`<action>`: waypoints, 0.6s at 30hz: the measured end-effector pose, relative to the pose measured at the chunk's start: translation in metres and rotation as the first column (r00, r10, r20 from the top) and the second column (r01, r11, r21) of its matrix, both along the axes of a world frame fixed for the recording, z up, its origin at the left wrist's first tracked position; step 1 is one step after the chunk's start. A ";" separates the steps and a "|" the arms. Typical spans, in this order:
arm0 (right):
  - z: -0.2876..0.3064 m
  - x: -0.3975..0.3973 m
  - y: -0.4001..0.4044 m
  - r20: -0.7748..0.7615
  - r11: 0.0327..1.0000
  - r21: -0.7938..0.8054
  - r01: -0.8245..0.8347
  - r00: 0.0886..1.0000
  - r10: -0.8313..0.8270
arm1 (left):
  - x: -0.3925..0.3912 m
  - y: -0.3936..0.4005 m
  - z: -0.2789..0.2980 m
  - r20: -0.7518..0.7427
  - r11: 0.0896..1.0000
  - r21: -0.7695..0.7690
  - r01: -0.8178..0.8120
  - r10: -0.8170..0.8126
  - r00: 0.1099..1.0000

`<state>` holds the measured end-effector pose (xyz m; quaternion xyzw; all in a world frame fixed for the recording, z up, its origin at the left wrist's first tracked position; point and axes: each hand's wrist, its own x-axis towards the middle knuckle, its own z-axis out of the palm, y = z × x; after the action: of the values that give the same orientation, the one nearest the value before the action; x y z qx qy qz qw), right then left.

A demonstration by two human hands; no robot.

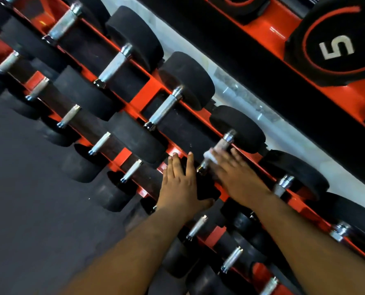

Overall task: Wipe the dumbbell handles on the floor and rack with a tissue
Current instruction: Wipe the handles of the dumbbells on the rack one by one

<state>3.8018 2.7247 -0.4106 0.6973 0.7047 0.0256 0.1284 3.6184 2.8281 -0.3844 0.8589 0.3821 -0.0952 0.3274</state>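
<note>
While the right hand (232, 171) lies over the near end of a knurled steel handle (224, 143) on the upper tier of the orange rack (150, 90), a white tissue (209, 156) shows between its fingers and the metal; the hand is motion-blurred, so I cannot tell whether the fingers curl round the bar or only press the tissue flat against it. The left hand (181, 182) rests beside it with fingers straight and spread, palm on the black head (207, 188) of the same dumbbell, seemingly steadying it. The handle's long axis runs diagonally, from near-left at the hand up to far-right, where it meets the far rubber head (239, 128). The bare part of the bar therefore lies just beyond the right hand's fingertips, along that diagonal, and the right hand is the nearer one to it. In my judgement a wipe has to travel along this line, away from the person. Further unwiped-looking handles sit to the left and right on the same tier, and on the lower tier nearer the dark floor (28, 188)
</note>
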 end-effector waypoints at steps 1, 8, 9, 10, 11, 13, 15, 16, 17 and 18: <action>-0.002 -0.006 -0.004 -0.005 0.994 -0.069 -0.087 0.996 0.087 | 0.000 0.000 0.001 -0.001 1.000 -0.010 0.003 -0.003 1.000; -0.004 0.010 0.013 -0.001 0.996 0.058 0.064 0.998 -0.064 | -0.002 -0.001 0.000 0.016 0.999 -0.033 -0.013 0.014 1.000; -0.007 0.004 0.011 -0.011 0.998 0.059 0.014 1.000 -0.013 | -0.002 -0.001 0.001 0.021 0.999 -0.041 -0.020 0.021 1.000; -0.008 -0.001 0.010 -0.021 0.996 0.032 -0.080 0.997 0.080 | -0.003 0.000 0.002 0.028 0.998 -0.047 -0.029 0.030 0.999; -0.008 -0.005 0.007 -0.030 0.986 -0.014 -0.169 0.985 0.168 | -0.003 0.000 0.003 0.036 0.998 -0.047 -0.034 0.036 0.999; -0.004 -0.004 0.007 -0.038 0.970 -0.035 -0.240 0.970 0.239 | -0.002 0.000 0.003 0.040 0.998 -0.044 -0.043 0.045 0.998; -0.003 0.005 0.013 -0.030 0.989 0.024 -0.149 0.988 0.150 | 0.000 0.000 0.005 0.013 0.998 -0.049 -0.047 0.048 0.999; -0.004 0.008 0.016 -0.036 0.996 0.062 -0.069 0.997 0.072 | 0.001 0.000 0.006 -0.004 0.997 -0.053 -0.048 0.048 0.999; -0.005 0.008 0.018 -0.057 0.995 0.097 -0.006 0.998 0.012 | 0.003 0.000 0.009 -0.021 0.997 -0.057 -0.051 0.050 0.999; -0.007 0.005 0.018 -0.084 0.993 0.121 0.009 0.996 0.001 | 0.004 0.000 0.011 -0.037 0.997 -0.060 -0.056 0.053 0.998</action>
<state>3.8067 2.7431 -0.4177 0.7058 0.7051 0.0388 0.0563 3.6228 2.8280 -0.3734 0.8359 0.4080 -0.1131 0.3492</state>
